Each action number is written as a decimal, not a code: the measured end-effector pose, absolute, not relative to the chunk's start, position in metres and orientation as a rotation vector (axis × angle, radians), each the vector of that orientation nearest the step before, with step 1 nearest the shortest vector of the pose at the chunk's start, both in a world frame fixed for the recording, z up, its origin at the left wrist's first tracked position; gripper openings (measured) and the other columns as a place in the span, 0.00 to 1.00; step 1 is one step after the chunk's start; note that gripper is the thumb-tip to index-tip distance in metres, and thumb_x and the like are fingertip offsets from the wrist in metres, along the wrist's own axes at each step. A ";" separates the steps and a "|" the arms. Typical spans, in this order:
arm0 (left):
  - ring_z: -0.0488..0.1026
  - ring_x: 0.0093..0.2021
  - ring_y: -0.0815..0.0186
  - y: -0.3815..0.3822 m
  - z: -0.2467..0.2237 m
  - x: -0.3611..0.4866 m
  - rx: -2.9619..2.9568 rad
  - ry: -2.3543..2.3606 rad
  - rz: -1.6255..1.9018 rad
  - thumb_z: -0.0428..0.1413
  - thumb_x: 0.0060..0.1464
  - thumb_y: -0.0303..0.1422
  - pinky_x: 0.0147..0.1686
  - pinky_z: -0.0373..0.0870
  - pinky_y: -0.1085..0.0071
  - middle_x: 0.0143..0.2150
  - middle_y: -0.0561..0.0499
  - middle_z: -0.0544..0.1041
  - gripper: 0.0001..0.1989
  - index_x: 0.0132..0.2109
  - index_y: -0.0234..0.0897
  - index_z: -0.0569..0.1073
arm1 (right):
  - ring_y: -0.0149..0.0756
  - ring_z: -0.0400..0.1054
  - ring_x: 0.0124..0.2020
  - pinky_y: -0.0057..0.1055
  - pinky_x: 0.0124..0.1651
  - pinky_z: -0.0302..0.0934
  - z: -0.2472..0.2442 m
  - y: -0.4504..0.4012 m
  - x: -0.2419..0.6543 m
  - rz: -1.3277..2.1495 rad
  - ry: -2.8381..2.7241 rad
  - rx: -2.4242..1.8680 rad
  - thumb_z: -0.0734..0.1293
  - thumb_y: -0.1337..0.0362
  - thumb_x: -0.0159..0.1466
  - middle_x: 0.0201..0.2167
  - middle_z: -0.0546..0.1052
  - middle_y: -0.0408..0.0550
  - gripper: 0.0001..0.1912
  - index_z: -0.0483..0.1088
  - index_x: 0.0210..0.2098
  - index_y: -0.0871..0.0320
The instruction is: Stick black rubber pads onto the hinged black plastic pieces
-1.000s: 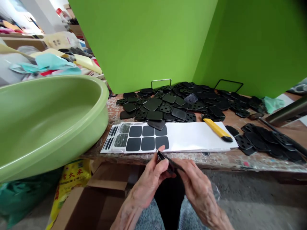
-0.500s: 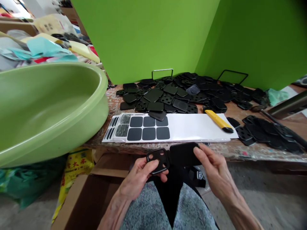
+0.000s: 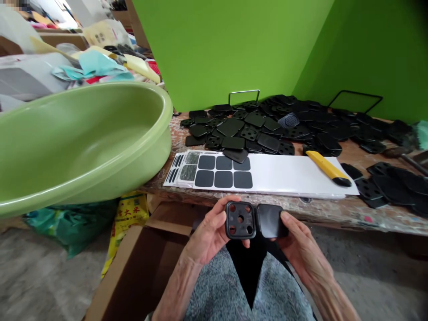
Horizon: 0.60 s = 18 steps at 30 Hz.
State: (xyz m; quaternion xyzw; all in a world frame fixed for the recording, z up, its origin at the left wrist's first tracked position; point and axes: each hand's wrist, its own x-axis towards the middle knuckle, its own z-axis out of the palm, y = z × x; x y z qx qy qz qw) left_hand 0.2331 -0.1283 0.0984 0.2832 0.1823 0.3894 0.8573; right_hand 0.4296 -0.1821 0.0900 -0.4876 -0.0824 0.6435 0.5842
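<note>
Both my hands are held above my lap, just in front of the bench edge. They hold a black hinged two-panel plastic piece (image 3: 256,221). My left hand (image 3: 210,232) grips its square panel with several round holes (image 3: 240,220). My right hand (image 3: 302,240) holds its solid, smooth panel (image 3: 270,221) by the edge. Beyond them lies a white sheet carrying black square adhesive pads (image 3: 223,173). A yellow utility knife (image 3: 328,168) rests on the sheet's right end. A heap of black perforated and solid panels (image 3: 257,127) covers the bench behind it.
A large light-green plastic basin (image 3: 83,145) overhangs the bench's left end. An open cardboard box (image 3: 133,263) sits below it, beside a yellow printed sack (image 3: 129,218). More black panels (image 3: 391,187) lie at right. Green boards (image 3: 217,44) stand behind the bench.
The piece has turned to lie flat and face me, its holed panel now fully showing. My hands have drawn closer together, and the view has shifted slightly.
</note>
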 end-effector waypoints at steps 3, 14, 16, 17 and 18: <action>0.75 0.31 0.62 -0.130 0.102 0.238 0.574 0.477 0.887 0.49 0.60 0.43 0.27 0.72 0.67 0.42 0.46 0.76 0.15 0.49 0.43 0.72 | 0.33 0.68 0.32 0.26 0.31 0.66 0.081 -0.185 0.419 1.494 -0.171 -1.094 0.74 0.58 0.57 0.35 0.77 0.48 0.14 0.76 0.37 0.61; 0.71 0.48 0.54 -0.121 0.134 0.248 0.413 0.950 1.058 0.56 0.52 0.36 0.47 0.70 0.63 0.33 0.49 0.75 0.09 0.40 0.39 0.75 | 0.45 0.64 0.50 0.41 0.53 0.57 0.106 -0.111 0.496 0.111 -1.532 -2.018 0.56 0.61 0.68 0.48 0.72 0.58 0.17 0.67 0.50 0.63; 0.72 0.44 0.55 -0.119 0.139 0.245 0.431 0.973 0.964 0.55 0.52 0.37 0.45 0.70 0.63 0.31 0.49 0.74 0.09 0.38 0.37 0.75 | 0.57 0.57 0.54 0.55 0.55 0.49 0.109 -0.082 0.538 -0.083 -1.512 -2.154 0.58 0.65 0.66 0.52 0.67 0.66 0.18 0.65 0.53 0.66; 0.72 0.43 0.56 -0.119 0.140 0.245 0.429 0.978 0.917 0.55 0.52 0.37 0.45 0.70 0.64 0.32 0.49 0.74 0.10 0.37 0.37 0.75 | 0.59 0.57 0.53 0.58 0.53 0.48 0.109 -0.068 0.555 -0.134 -1.516 -2.207 0.58 0.67 0.64 0.49 0.68 0.67 0.17 0.66 0.51 0.67; 0.72 0.42 0.56 -0.119 0.141 0.246 0.426 0.977 0.878 0.55 0.51 0.37 0.44 0.70 0.65 0.32 0.49 0.74 0.09 0.37 0.37 0.75 | 0.60 0.59 0.50 0.59 0.51 0.49 0.108 -0.057 0.569 -0.159 -1.537 -2.249 0.59 0.68 0.63 0.46 0.70 0.66 0.15 0.68 0.48 0.66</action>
